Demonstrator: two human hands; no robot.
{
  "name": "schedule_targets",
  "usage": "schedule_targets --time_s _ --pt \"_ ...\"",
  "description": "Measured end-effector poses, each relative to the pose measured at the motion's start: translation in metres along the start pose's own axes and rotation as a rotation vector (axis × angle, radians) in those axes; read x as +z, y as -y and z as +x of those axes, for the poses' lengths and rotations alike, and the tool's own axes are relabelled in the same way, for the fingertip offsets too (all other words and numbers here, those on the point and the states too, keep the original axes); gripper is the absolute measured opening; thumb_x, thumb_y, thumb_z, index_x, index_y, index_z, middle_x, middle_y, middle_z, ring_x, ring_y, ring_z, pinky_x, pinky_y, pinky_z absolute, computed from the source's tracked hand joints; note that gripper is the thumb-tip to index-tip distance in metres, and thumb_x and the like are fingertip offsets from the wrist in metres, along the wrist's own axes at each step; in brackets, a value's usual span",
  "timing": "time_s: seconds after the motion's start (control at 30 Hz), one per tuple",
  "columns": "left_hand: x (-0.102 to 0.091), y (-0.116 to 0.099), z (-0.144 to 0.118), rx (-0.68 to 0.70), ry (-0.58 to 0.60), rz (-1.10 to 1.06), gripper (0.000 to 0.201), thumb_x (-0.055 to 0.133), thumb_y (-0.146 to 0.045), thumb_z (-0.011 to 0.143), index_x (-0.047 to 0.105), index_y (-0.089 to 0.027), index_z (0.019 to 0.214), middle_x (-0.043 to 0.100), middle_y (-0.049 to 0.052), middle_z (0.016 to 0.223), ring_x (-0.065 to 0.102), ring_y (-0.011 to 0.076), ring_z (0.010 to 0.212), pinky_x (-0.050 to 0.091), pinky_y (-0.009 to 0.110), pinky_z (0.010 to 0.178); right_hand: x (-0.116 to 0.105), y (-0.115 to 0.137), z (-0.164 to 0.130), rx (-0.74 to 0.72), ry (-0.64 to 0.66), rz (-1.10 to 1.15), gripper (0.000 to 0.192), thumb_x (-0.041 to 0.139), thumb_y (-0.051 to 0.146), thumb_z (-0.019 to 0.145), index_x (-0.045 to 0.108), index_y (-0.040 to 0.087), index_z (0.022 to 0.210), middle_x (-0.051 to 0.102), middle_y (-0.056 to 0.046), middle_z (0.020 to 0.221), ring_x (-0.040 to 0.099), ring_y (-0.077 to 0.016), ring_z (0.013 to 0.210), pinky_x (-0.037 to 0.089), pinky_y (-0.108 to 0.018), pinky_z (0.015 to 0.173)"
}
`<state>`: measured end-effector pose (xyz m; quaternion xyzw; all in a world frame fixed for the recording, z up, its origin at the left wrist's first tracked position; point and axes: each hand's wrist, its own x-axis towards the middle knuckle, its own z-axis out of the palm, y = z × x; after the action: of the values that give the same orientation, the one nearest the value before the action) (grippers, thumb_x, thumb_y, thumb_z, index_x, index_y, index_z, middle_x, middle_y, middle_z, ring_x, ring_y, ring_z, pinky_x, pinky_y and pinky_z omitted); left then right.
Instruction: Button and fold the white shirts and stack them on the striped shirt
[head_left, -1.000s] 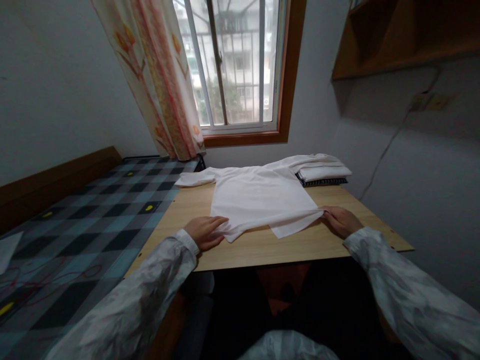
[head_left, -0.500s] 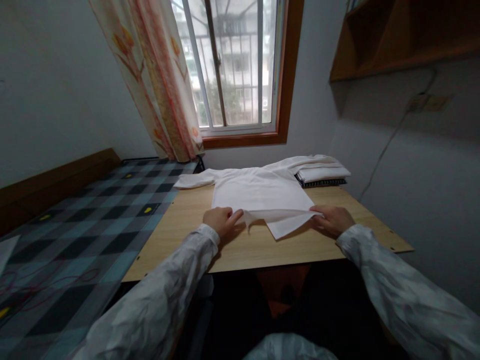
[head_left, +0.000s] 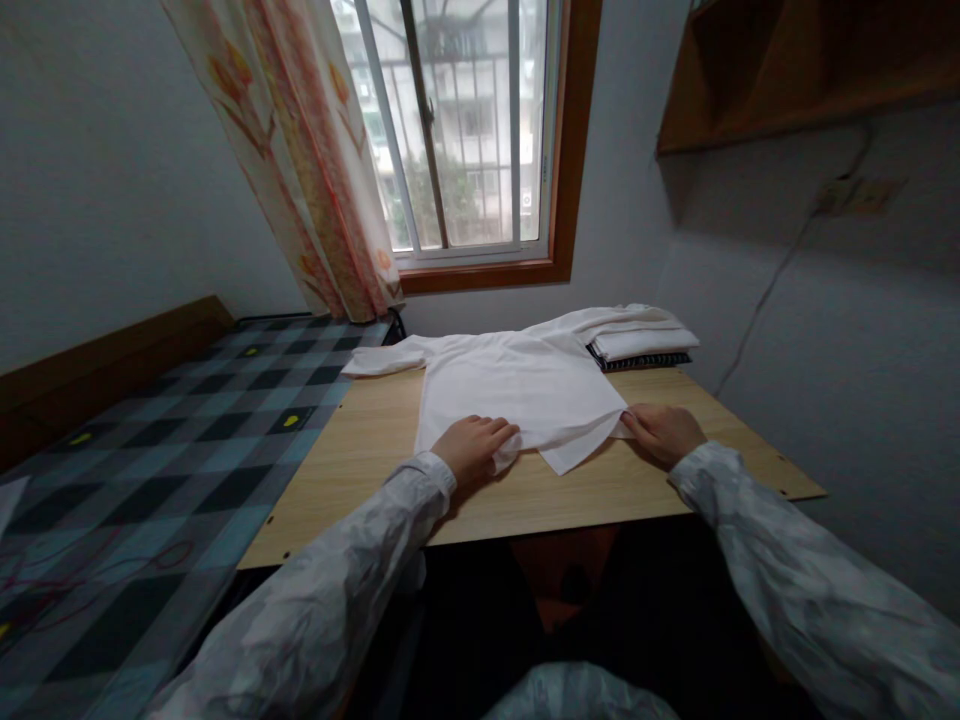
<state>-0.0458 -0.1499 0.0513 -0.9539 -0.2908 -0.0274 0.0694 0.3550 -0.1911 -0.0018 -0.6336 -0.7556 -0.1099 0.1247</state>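
While one checked bed (head_left: 150,440) fills the space well out beyond the left-hand fingers, one wooden table (head_left: 360,470) lies under both hands and bears one white shirt (head_left: 517,385), spread flat just ahead of the fingertips. Its far sleeves are laid out sideways, one toward the bed, one onto a small stack of folded white cloth (head_left: 645,340) beyond the right fingers; I cannot count the pieces in that stack. As I judge it, the folding is in its early part: the near hem is gathered and turned, the body and sleeves are yet to be folded. Left hand (head_left: 474,447) has its fingers curled down, pinching the bunched near-left hem. Right hand (head_left: 664,432) pinches the near-right corner with fingers nearly closed.
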Motion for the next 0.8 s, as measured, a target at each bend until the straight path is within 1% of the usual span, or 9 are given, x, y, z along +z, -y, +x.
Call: schedule_targets --time_s 0.07,0.17,0.23,0.33,0.43,0.53,0.6,0.67,0.8 --pt "0.005 -0.003 0.005 -0.024 -0.058 -0.028 0.053 0.065 -0.011 0.085 0.061 -0.022 0.137 0.071 0.012 0.130 0.071 0.0286 0.112 0.054 0.040 0.096 0.006 -0.001 -0.002 -0.038 -0.090 0.058 0.048 0.036 0.042 0.109 0.079 0.023 0.115 0.083 -0.012 0.107 0.075 -0.0264 0.087 0.050 -0.035 0.073" --pt "0.009 -0.005 0.011 -0.230 -0.216 -0.158 0.040 0.060 -0.012 0.087 0.063 -0.023 0.125 0.073 0.009 0.116 0.071 0.0257 0.103 0.054 0.036 0.087 0.016 -0.003 -0.003 -0.124 -0.176 0.154 0.045 0.043 0.034 0.105 0.072 0.022 0.135 0.081 -0.011 0.123 0.076 -0.0292 0.101 0.057 -0.041 0.088" --pt "0.007 -0.005 0.014 -0.359 -0.271 -0.258 0.029 0.059 -0.016 0.088 0.065 -0.025 0.115 0.074 0.005 0.101 0.070 0.0232 0.091 0.051 0.033 0.079 0.020 -0.003 -0.002 -0.174 -0.189 0.187 0.043 0.045 0.029 0.101 0.073 0.020 0.134 0.080 -0.012 0.125 0.075 -0.0302 0.107 0.056 -0.044 0.097" --pt "0.000 -0.006 0.020 -0.445 -0.265 -0.311 0.013 0.065 -0.030 0.089 0.068 -0.025 0.100 0.072 0.003 0.083 0.066 0.0228 0.078 0.044 0.032 0.070 0.023 -0.003 -0.001 -0.210 -0.203 0.189 0.037 0.048 0.025 0.099 0.074 0.019 0.126 0.081 -0.013 0.121 0.074 -0.0310 0.110 0.053 -0.046 0.104" --pt "-0.007 -0.007 0.024 -0.523 -0.231 -0.294 0.036 0.079 -0.058 0.080 0.071 -0.024 0.088 0.071 0.005 0.077 0.064 0.0246 0.075 0.039 0.033 0.067 0.023 -0.002 0.001 -0.231 -0.194 0.167 0.032 0.049 0.024 0.099 0.074 0.020 0.119 0.081 -0.013 0.115 0.073 -0.0303 0.108 0.050 -0.046 0.107" --pt "-0.011 -0.009 0.026 -0.602 -0.209 -0.281 0.058 0.074 -0.081 0.075 0.072 -0.023 0.078 0.070 0.007 0.073 0.065 0.0254 0.074 0.037 0.033 0.065 0.022 -0.001 0.001 -0.261 -0.173 0.161 0.028 0.051 0.025 0.099 0.074 0.020 0.114 0.081 -0.012 0.108 0.073 -0.0288 0.102 0.049 -0.046 0.109" --pt "-0.011 -0.011 0.024 -0.578 -0.192 -0.257 0.065 0.069 -0.087 0.076 0.071 -0.022 0.076 0.071 0.008 0.073 0.066 0.0260 0.074 0.036 0.032 0.065 0.022 -0.002 0.001 -0.277 -0.172 0.165 0.028 0.052 0.025 0.098 0.075 0.020 0.115 0.081 -0.012 0.108 0.073 -0.0284 0.102 0.048 -0.046 0.110" --pt "-0.009 -0.013 0.020 -0.446 -0.135 -0.238 0.062 0.070 -0.085 0.076 0.071 -0.023 0.076 0.071 0.009 0.073 0.068 0.0267 0.075 0.037 0.032 0.066 0.021 -0.006 0.000 -0.298 -0.173 0.180 0.030 0.054 0.025 0.097 0.076 0.020 0.118 0.081 -0.012 0.113 0.074 -0.0287 0.106 0.047 -0.048 0.112" --pt "-0.009 -0.012 0.004 -0.099 0.081 -0.305 0.031 0.077 -0.055 0.081 0.071 -0.025 0.079 0.072 0.004 0.074 0.068 0.0231 0.073 0.038 0.031 0.066 0.020 -0.022 -0.006 -0.429 -0.154 0.228 0.039 0.055 0.027 0.100 0.074 0.025 0.133 0.077 -0.010 0.133 0.071 -0.0290 0.123 0.045 -0.052 0.118"
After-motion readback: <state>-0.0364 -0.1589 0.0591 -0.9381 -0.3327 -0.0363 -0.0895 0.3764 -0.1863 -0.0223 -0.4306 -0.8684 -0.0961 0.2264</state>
